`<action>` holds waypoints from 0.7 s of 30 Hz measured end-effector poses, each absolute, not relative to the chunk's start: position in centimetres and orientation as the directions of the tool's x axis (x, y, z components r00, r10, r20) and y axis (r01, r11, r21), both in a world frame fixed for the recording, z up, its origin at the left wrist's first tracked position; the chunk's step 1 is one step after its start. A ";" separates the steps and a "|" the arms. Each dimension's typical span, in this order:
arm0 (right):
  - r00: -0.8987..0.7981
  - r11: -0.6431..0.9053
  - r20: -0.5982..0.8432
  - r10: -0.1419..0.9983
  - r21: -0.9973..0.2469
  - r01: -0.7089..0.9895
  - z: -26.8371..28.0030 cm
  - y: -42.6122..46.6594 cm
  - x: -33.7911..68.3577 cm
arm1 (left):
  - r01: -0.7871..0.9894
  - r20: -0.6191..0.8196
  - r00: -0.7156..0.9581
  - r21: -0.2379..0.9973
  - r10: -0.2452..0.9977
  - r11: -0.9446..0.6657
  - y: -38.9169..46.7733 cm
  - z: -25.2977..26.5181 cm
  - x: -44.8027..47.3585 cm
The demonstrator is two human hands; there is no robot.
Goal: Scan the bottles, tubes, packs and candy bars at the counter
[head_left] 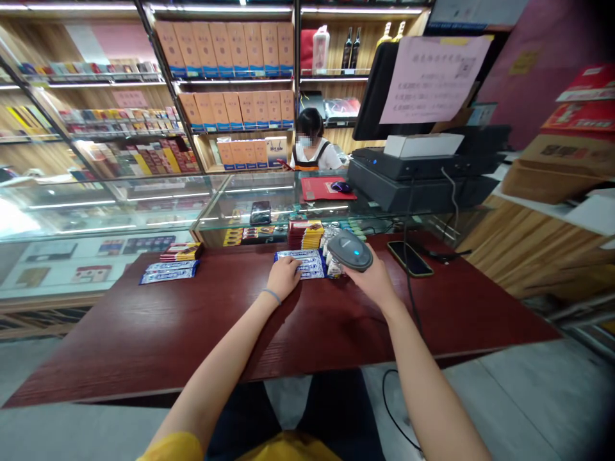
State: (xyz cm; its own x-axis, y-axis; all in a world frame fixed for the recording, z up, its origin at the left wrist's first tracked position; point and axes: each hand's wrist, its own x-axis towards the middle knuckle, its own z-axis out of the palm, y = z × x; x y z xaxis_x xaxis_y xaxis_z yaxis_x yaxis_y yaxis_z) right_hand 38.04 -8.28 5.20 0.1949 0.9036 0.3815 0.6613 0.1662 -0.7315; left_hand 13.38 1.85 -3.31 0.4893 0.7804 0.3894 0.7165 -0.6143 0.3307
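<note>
In the head view, my right hand (377,285) is wrapped round a grey barcode scanner (350,250) with a blue light on top. The scanner is tilted over the right end of a row of blue-and-white packets (313,264). My left hand (283,278) rests on the left part of these packets, its fingers curled down onto one; the fingertips are partly hidden. Behind them stands a stack of red and yellow packets (305,235). Silvery-white packets (332,262) sit just beneath and beside the scanner, partly covered by it.
More blue-and-white packets (169,271) and red-yellow packets (181,251) lie at the left of the dark red table (192,339). A phone (410,258) and the scanner's cable are on the right. Behind are a glass counter (230,198), a monitor (379,89) and a seated person (317,153).
</note>
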 end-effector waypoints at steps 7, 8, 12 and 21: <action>0.173 0.190 0.383 0.907 -0.741 0.645 5.1 -8.0 37.6 | 0.696 0.400 0.488 0.358 0.776 -0.622 2.0 -3.6 13.3; 0.170 0.189 0.381 0.909 -0.740 0.646 5.1 -8.0 37.5 | 0.690 0.403 0.486 0.368 0.776 -0.623 2.0 -3.6 13.2; 0.166 0.195 0.390 0.906 -0.731 0.654 5.2 -7.9 36.7 | 0.667 0.433 0.474 0.391 0.767 -0.634 2.0 -3.3 12.3; 0.081 0.267 0.444 0.892 -0.665 0.698 5.1 -6.2 31.3 | 0.765 0.523 0.295 0.372 0.800 -0.525 1.8 -1.6 2.5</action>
State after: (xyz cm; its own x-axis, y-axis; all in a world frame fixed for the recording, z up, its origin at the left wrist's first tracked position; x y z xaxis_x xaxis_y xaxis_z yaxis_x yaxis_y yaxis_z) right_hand 31.25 -6.16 5.11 0.0813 0.8922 0.4443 0.6976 0.2674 -0.6647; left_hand 2.53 1.79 -1.64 0.2952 0.7999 0.5225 0.7650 -0.5255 0.3722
